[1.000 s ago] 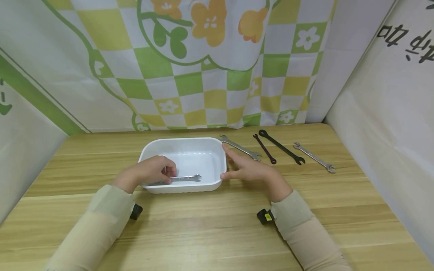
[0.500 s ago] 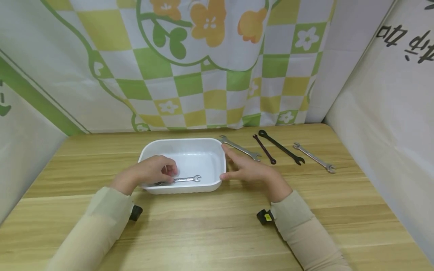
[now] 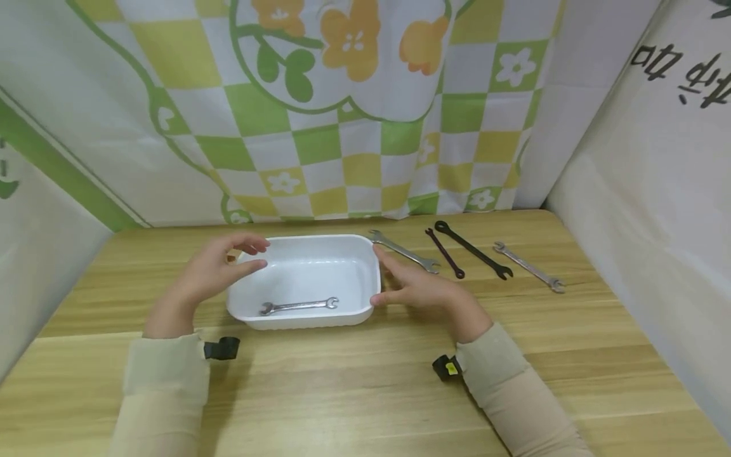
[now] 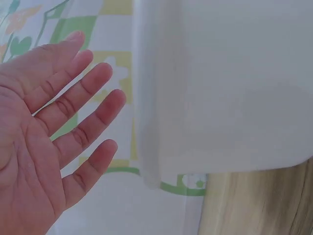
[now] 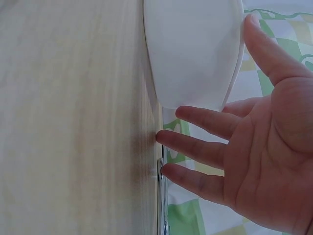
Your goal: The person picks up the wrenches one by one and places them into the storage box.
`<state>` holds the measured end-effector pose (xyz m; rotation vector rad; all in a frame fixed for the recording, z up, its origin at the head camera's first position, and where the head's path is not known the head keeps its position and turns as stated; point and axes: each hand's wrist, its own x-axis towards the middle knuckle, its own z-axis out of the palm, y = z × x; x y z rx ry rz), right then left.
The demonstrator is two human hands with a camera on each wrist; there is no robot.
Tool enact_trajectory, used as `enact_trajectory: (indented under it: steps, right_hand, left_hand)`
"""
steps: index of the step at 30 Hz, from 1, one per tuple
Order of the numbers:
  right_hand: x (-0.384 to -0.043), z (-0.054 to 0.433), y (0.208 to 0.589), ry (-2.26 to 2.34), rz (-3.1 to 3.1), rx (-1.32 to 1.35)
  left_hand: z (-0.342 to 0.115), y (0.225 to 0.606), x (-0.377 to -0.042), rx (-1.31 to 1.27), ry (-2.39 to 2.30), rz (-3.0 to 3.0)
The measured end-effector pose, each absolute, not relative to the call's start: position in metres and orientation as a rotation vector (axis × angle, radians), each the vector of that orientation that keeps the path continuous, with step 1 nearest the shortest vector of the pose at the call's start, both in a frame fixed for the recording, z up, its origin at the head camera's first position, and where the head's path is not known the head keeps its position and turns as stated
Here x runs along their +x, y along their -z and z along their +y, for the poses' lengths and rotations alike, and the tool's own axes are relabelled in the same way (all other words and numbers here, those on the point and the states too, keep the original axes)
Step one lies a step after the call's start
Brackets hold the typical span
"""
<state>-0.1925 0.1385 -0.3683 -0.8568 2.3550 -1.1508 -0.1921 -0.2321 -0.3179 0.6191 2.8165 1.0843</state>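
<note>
A white rectangular tray (image 3: 320, 261) stands on the wooden table, and one silver open-end wrench (image 3: 299, 306) lies inside along its near wall. At the tray's left end my left hand (image 3: 214, 266) is raised with thumb and fingers apart, holding nothing; the left wrist view shows its fingers (image 4: 90, 132) spread beside the tray's outer wall. My right hand (image 3: 419, 284) rests against the tray's right end, thumb and fingers spread and touching it. In the right wrist view the fingers (image 5: 205, 147) are extended under and beside the tray end.
Right of the tray lie a silver wrench (image 3: 405, 251), partly behind my right hand, a thin dark red wrench (image 3: 445, 252), a black wrench (image 3: 474, 249) and another silver wrench (image 3: 529, 266). A checked curtain (image 3: 354, 139) hangs behind the table (image 3: 342, 393).
My left hand has let go of the silver wrench, leaving it in the tray, and has moved up and left to the tray's left rim. My right hand has stayed in place.
</note>
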Motion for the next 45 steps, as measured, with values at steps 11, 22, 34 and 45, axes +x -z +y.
enact_trajectory:
  steps: [11,22,34,45]
  right_hand:
    - [-0.191,0.138,0.366,1.148,2.363,-0.805]
    - [-0.191,0.136,0.369,1.171,2.339,-0.841]
    - [-0.192,0.138,0.367,1.18,2.326,-0.804]
    - [-0.192,0.138,0.369,1.184,2.319,-0.83]
  left_hand:
    - [-0.251,0.323,-0.185,0.518,-1.192,2.866]
    - [-0.28,0.335,-0.181,0.437,-1.163,2.831]
    - [-0.288,0.341,-0.185,0.438,-1.082,2.752]
    - [-0.287,0.348,-0.186,0.452,-1.075,2.699]
